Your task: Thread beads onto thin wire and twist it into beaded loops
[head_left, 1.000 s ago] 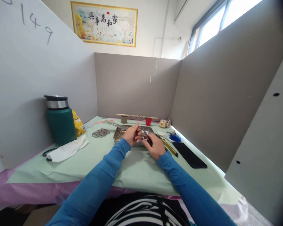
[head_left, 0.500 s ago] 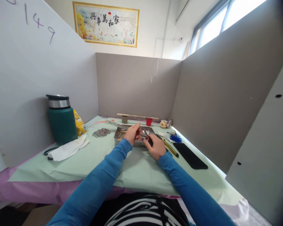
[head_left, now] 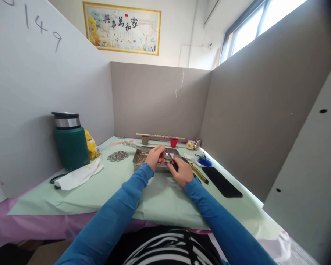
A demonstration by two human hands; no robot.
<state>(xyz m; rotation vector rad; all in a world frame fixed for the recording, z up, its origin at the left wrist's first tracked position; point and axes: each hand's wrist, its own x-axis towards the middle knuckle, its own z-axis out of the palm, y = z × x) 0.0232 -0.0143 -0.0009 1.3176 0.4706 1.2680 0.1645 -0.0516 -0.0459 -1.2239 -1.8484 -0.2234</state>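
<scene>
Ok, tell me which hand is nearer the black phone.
Right. The right hand is just left of the black phone; the left hand is farther left, over the metal tray.

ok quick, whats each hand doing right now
Left hand: closed, pinching a small beaded piece over the metal tray.
Right hand: closed around small pliers, tips at the piece.

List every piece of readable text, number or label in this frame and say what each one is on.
"149", handwritten, with part of a cut-off stroke before it: on the white partition panel at upper left.
"家和萬事興" (printed in the order 興事萬和家): on the framed picture on the back wall; its smaller lines are too small to read.
Print on the yellow packet beside the green flask: too blurred to read.
</scene>
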